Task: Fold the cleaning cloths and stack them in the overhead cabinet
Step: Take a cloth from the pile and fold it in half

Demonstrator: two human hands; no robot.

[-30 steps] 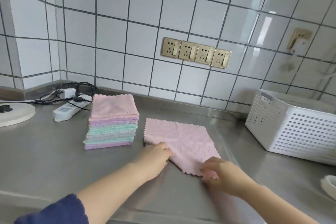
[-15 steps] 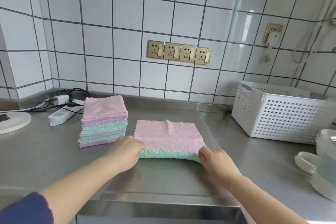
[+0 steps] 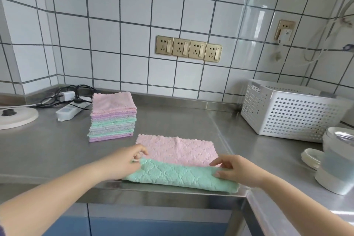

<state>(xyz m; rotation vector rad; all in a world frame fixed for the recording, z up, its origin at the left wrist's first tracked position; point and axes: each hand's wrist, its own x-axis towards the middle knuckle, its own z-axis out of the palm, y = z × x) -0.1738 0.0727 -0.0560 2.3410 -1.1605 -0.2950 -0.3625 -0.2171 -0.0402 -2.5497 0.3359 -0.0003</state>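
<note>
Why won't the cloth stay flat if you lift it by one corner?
The cloth is probably floppy: its near edge already bends over, green side up, where both hands pinch it. It looks thin and fluffy, so likely light.

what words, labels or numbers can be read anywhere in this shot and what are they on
None can be read.
Wall sockets: only pin holes and switches, no lettering visible.
Power strip: no markings legible.
White basket: a small tab at its corner, too small to read.
Cloth being folded and the folded stack: woven pattern only, no tags showing.
</note>
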